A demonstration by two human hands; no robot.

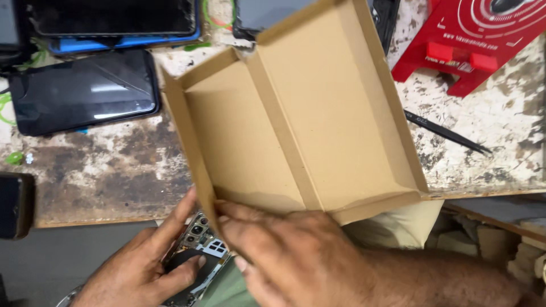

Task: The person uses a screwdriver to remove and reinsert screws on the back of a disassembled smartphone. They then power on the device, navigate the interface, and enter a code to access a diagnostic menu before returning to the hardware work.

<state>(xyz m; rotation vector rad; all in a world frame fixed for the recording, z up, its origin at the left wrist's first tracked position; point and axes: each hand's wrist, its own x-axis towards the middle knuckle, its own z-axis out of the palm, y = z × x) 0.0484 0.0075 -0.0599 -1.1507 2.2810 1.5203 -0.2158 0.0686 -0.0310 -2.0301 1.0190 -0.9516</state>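
Note:
An open brown cardboard box (pixel 318 108) lies tilted over the worn workbench, its flaps spread and its inside bare. My right hand (pixel 284 247) grips the box's near edge, fingers curled over the rim. Below the bench edge, my left hand (pixel 142 267) holds an opened phone (pixel 199 250) with its back off, camera modules and circuit board showing. The phone sits partly under the box's near left corner.
On the workbench (pixel 114 165) lie a dark phone screen (pixel 85 91) at left, a blue-edged device (pixel 114 25) behind it, another phone (pixel 14 204) at the left edge, black tweezers (pixel 446 133) at right and a red stand (pixel 478 40) at top right.

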